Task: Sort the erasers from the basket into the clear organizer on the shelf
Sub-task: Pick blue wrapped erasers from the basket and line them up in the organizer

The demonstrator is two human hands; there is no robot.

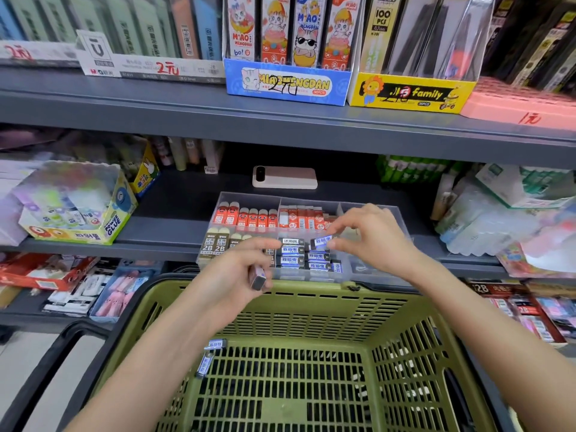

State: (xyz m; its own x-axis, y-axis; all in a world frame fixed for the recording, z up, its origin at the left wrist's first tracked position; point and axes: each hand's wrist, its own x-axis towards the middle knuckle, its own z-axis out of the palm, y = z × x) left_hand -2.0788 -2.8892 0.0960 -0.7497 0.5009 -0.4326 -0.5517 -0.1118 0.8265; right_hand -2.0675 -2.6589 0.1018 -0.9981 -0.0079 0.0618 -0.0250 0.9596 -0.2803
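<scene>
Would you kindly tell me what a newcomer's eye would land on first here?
Probably the two bare hands at centre: the right hand pinches a blue-and-black eraser over the clear plastic organizer on the shelf, while the left hand holds another. Below them, the olive-green slatted basket fills the foreground.

Location: retail stationery shop. Indicators: tiered grey shelf (280,120) stocked with display boxes (288,84) of packaged pens, handwritten price tags (167,68), a glue box (81,219), and a green shopping basket (311,363) below.
</scene>
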